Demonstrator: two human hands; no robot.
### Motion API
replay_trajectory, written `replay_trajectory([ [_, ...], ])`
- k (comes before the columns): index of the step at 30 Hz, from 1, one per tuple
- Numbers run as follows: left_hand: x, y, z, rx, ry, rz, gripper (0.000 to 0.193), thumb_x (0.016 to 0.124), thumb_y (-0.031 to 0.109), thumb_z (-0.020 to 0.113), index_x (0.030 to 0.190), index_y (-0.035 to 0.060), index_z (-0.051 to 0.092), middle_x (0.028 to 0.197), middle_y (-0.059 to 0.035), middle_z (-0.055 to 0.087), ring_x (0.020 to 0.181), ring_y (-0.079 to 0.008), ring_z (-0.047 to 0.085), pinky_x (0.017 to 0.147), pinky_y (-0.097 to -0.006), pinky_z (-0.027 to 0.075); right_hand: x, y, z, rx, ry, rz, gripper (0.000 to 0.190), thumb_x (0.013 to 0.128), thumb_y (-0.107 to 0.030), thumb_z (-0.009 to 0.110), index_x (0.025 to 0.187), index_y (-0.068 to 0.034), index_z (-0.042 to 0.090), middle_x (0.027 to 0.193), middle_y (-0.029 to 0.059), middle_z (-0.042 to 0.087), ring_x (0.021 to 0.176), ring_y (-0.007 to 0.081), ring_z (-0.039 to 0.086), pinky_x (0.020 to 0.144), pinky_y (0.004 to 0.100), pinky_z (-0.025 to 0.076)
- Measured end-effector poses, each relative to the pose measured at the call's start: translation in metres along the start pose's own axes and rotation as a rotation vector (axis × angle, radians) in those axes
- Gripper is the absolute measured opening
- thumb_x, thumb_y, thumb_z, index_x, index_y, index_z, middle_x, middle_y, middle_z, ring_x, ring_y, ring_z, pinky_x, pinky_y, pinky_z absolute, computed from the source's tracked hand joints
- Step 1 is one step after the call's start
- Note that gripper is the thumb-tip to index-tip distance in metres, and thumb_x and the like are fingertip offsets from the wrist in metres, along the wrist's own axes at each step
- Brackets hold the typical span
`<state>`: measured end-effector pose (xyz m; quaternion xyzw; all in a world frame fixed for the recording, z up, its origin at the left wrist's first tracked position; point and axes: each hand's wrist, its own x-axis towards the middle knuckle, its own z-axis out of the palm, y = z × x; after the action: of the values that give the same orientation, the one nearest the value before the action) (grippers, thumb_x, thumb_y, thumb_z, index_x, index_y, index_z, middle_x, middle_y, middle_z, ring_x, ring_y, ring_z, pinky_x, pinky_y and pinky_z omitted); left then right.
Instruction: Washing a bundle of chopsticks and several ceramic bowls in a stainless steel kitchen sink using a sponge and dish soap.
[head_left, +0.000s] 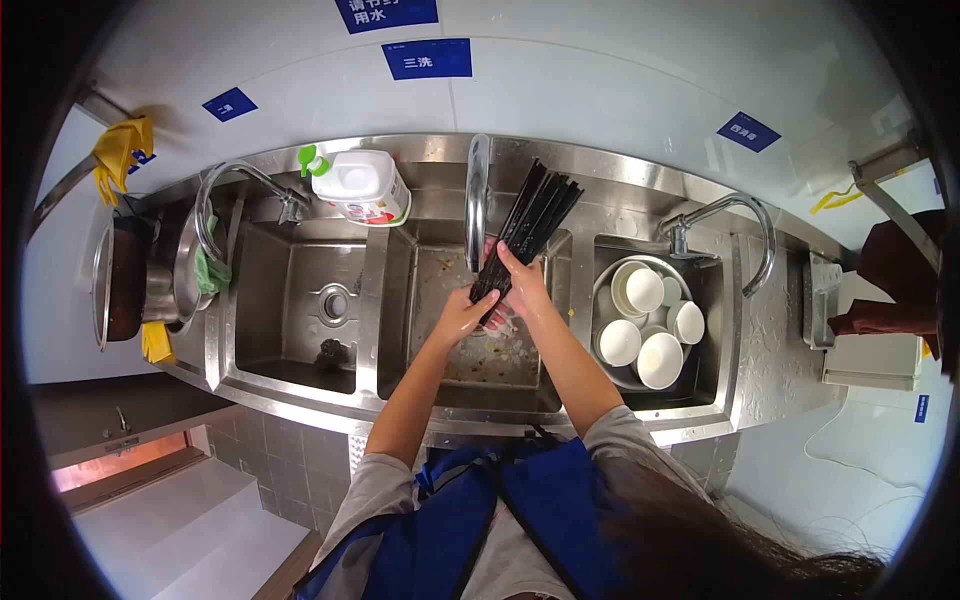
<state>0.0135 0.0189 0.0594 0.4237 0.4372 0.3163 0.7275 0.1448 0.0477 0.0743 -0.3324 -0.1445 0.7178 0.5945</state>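
A wet bundle of black chopsticks (534, 210) slants up to the right over the middle sink basin (427, 337). My left hand (466, 311) grips its lower end, the thumb lying across the sticks. Higher up, my right hand (523, 281) is closed around the same bundle from the right. The spout of the middle faucet (476, 202) hangs just left of the chopsticks. Water splashes below my hands, and food scraps (487, 364) lie on the basin floor. Some of the fingers are hidden behind the sticks.
The right basin (709, 330) holds a round metal pan with several white bowls (660, 360). A white jug with a green pump (367, 184) stands behind the left basin (292, 300), where a dark scouring pad (334, 352) lies. Curved faucets (761, 225) rise at both sides.
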Motion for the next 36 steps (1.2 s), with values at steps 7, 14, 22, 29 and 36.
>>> replay_trajectory([
  [7,-0.022,-0.01,-0.011,-0.148,-0.185,-0.097,0.037,0.086,0.029,0.052,0.1,-0.0047,0.052,0.082,-0.0161,0.062,0.069,-0.0242,0.063,0.051,-0.0301,0.052,-0.013,0.006,-0.005,0.081,-0.122,0.207,0.033,0.083,-0.017,0.058,0.11,0.0,0.049,0.098,0.0102,0.056,0.09,0.0209,0.056,0.074,0.0348,0.049],
  [14,-0.03,-0.008,-0.017,-0.303,-0.231,-0.39,0.053,0.086,0.048,0.043,0.112,0.0013,0.043,0.08,-0.0173,0.06,0.063,-0.0204,0.061,0.046,-0.0254,0.045,-0.003,0.017,-0.009,0.043,-0.26,0.217,0.03,0.081,-0.014,0.061,0.106,-0.005,0.048,0.08,0.0047,0.052,0.071,0.0154,0.053,0.059,0.0302,0.045],
  [22,-0.019,-0.04,-0.013,-0.253,-0.226,-0.165,0.036,0.083,0.035,0.056,0.093,0.0013,0.052,0.07,-0.0087,0.058,0.057,-0.0156,0.056,0.044,-0.0241,0.039,-0.002,0.038,0.0,-0.32,-0.096,0.117,0.022,0.08,-0.018,0.062,0.085,0.003,0.056,0.07,0.0098,0.058,0.064,0.0179,0.057,0.06,0.0293,0.048],
  [29,-0.041,-0.005,-0.007,-0.326,-0.219,-0.215,0.031,0.08,0.013,0.061,0.106,-0.0014,0.05,0.086,-0.0115,0.061,0.082,-0.0252,0.061,0.057,-0.0351,0.052,-0.008,0.015,0.005,-0.168,-0.425,0.278,0.049,0.082,-0.015,0.058,0.123,0.004,0.038,0.116,0.0197,0.049,0.11,0.0279,0.048,0.095,0.0363,0.039],
  [36,-0.036,-0.032,-0.029,-0.339,-0.266,-0.389,0.034,0.076,0.014,0.065,0.103,0.0,0.049,0.084,-0.0132,0.06,0.076,-0.0248,0.062,0.063,-0.041,0.054,0.009,0.04,0.0,-0.243,-0.189,0.21,0.018,0.081,-0.019,0.06,0.083,-0.002,0.053,0.06,0.0027,0.049,0.054,0.0133,0.048,0.052,0.0272,0.04],
])
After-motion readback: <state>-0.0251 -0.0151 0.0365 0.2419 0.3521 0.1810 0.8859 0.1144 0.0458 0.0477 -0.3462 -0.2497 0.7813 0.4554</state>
